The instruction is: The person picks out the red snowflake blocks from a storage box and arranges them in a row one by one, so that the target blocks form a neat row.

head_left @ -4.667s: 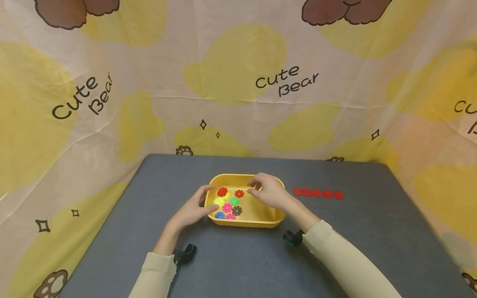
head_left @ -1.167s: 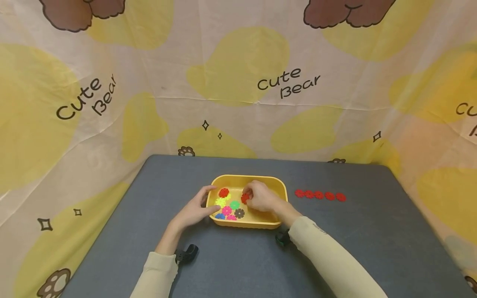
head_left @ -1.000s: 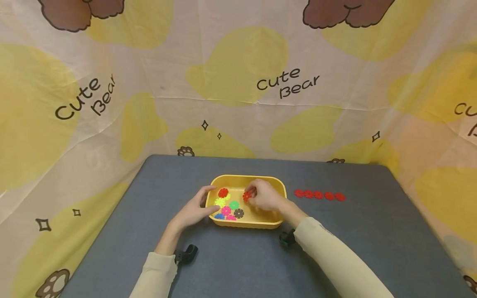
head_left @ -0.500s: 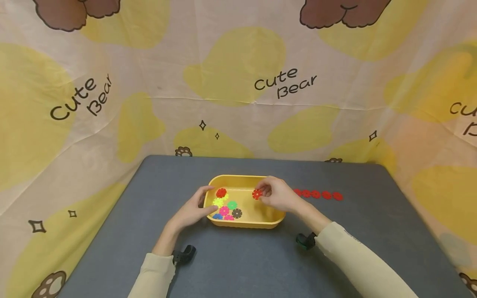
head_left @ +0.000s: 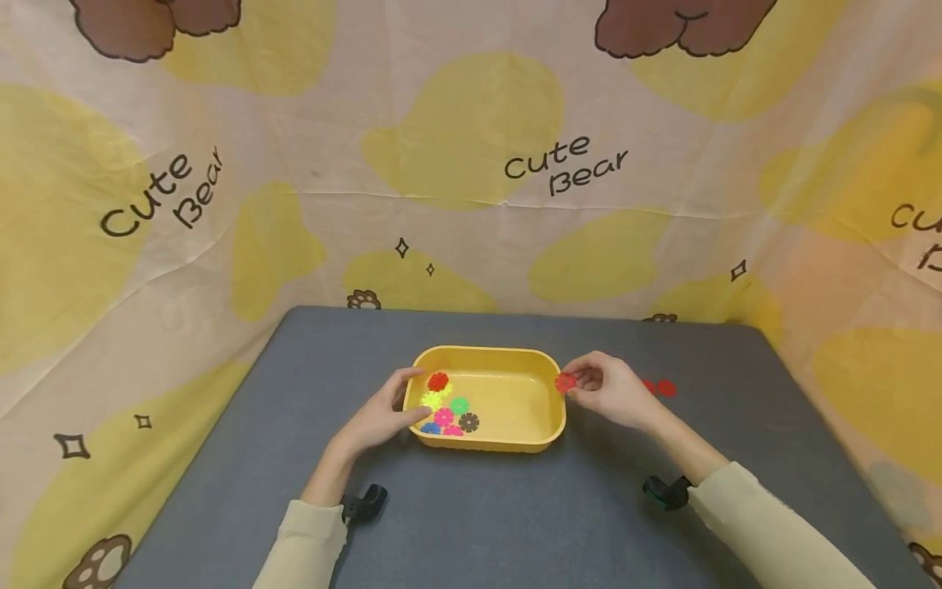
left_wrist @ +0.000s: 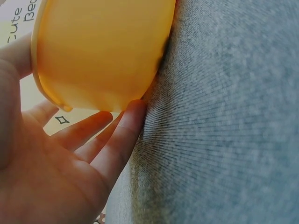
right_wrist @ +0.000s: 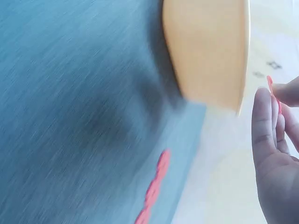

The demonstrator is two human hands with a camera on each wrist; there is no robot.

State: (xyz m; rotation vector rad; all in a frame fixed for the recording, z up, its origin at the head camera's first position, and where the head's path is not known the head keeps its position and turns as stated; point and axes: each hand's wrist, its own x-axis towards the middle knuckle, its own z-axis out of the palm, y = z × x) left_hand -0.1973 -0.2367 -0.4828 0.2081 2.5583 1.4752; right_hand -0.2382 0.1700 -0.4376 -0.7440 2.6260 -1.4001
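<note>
A yellow plastic bin (head_left: 486,445) sits on the table. My left hand (head_left: 377,415) holds its left end, thumb over the rim; in the left wrist view, fingers (left_wrist: 122,140) lie against the outer wall. My right hand (head_left: 616,396) pinches a red snowflake disc (head_left: 565,384) between thumb and fingertips at the bin's right rim. The right wrist view shows this disc (right_wrist: 270,85) edge-on, above the table. Inside the bin's left side lie a red disc (head_left: 438,382), yellow discs (head_left: 432,399), a green one (head_left: 459,406), pink ones (head_left: 444,417), a brown one (head_left: 468,422) and a blue one (head_left: 431,429).
A row of red discs (head_left: 666,388) lies right of the bin, partly hidden behind my right hand; the right wrist view shows part of this row (right_wrist: 152,190). A printed cloth (head_left: 464,123) hangs behind the grey table (head_left: 471,507) and along its sides.
My right hand has picked a red disc from inside the bin and carried it rightward to the right rim. The left hand has stayed on the bin's left end.
</note>
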